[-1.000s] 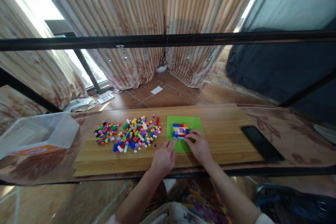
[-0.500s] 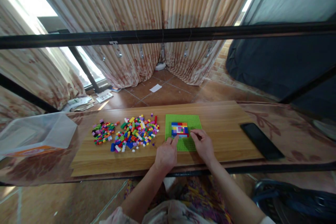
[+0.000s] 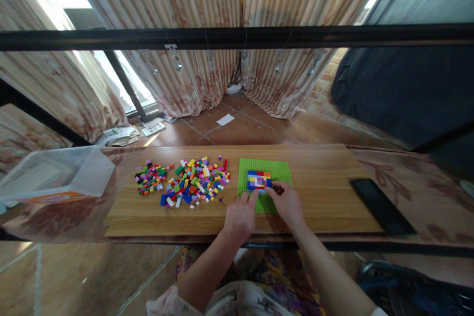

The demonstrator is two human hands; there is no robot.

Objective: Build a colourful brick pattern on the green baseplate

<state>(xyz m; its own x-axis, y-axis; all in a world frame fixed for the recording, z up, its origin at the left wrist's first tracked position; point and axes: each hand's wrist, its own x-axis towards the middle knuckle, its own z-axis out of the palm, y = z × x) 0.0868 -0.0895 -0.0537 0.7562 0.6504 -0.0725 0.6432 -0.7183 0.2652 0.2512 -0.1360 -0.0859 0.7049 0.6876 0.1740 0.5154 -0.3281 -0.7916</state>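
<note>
A green studded baseplate (image 3: 283, 170) lies on the wooden board, bearing a flat rectangle of multicoloured toy bricks (image 3: 259, 179). My left hand (image 3: 240, 216) rests at the plate's front left, its index finger stretched to the front edge of the rectangle. The other left fingers are partly bent. At the rectangle's front right corner, my right hand (image 3: 286, 202) has thumb and forefinger drawn together in a pinch. Whatever lies between those fingertips is too small or hidden to make out.
Left of the plate spread a large pile of loose bricks (image 3: 198, 182) and a smaller pile (image 3: 151, 177). A clear plastic bin (image 3: 70, 173) stands far left. A black phone (image 3: 382, 206) lies at the right end of the wooden board (image 3: 326, 187). Behind runs a dark metal bar (image 3: 222, 38).
My right hand has come left, from beside the brick rectangle to its front right corner. My left index finger stays at the front edge. The whole view has shifted slightly.
</note>
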